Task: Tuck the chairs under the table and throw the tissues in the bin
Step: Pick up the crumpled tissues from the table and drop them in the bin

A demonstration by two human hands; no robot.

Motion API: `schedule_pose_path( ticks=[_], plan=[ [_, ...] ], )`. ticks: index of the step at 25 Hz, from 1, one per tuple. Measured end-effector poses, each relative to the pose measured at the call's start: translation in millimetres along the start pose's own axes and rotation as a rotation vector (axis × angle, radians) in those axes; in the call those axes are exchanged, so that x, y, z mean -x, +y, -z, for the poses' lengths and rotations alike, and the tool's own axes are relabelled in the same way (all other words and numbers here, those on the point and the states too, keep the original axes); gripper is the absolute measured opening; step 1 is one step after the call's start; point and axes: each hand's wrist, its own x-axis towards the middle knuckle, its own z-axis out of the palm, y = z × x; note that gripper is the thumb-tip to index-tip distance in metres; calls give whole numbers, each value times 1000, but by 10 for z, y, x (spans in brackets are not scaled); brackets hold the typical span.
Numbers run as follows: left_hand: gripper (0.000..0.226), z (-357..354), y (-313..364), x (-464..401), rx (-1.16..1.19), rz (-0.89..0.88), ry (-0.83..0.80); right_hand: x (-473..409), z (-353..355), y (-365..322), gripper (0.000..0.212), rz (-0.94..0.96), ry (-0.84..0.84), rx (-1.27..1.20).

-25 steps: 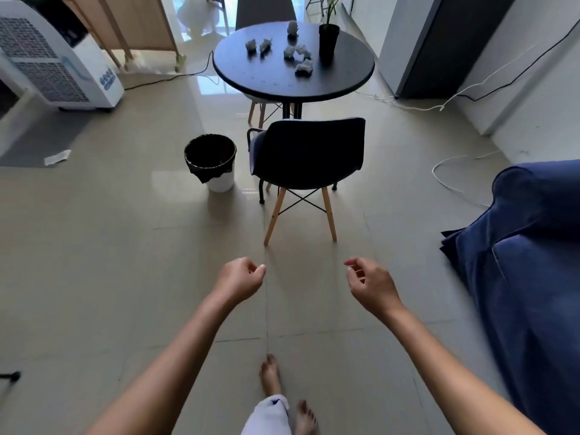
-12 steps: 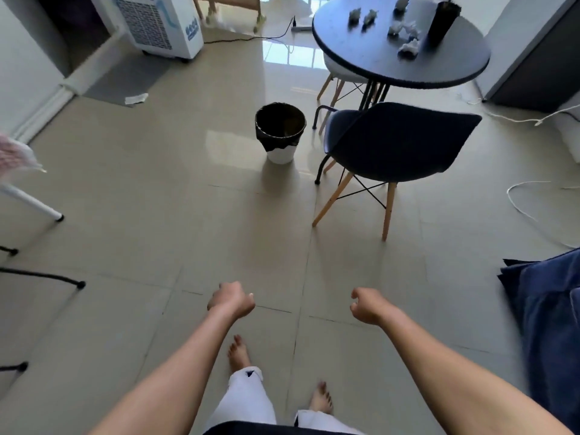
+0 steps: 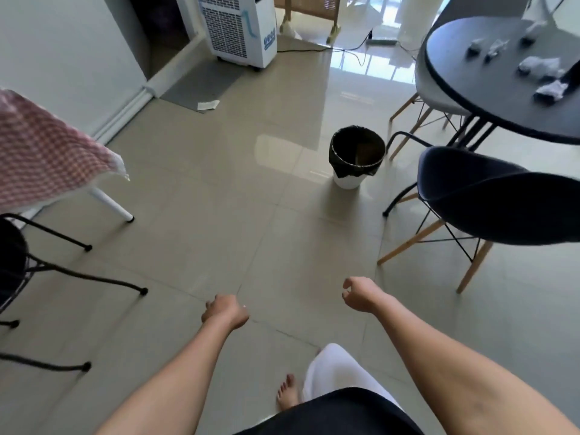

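Note:
A round black table [image 3: 470,98] stands at the upper right with several crumpled white tissues [image 3: 539,65] on it. A dark chair [image 3: 496,199] with wooden legs is pulled out in front of the table. A white chair [image 3: 436,95] sits partly under the table's far side. A bin [image 3: 357,157] with a black liner stands on the floor left of the dark chair. My left hand [image 3: 224,310] and my right hand [image 3: 361,293] hang low over the floor, both loosely curled and holding nothing, well short of the chair.
A white air cooler [image 3: 241,29] stands at the back with a cable on the floor. A table with a red checked cloth [image 3: 47,152] and black metal chair legs [image 3: 94,277] are at the left. A paper scrap [image 3: 207,105] lies on the floor.
The view has swung left and moved closer, so the table and dark chair now sit at the right edge. Both hands have stayed low and curled, holding nothing.

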Motion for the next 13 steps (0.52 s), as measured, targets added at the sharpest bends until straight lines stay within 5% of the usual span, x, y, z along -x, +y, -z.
schedule_pose_path(
  ticks=[13],
  plan=[
    [49,2525,1124,-2420,69,-30,51,-2600,2298,-1454,37,31,40,-26]
  ],
)
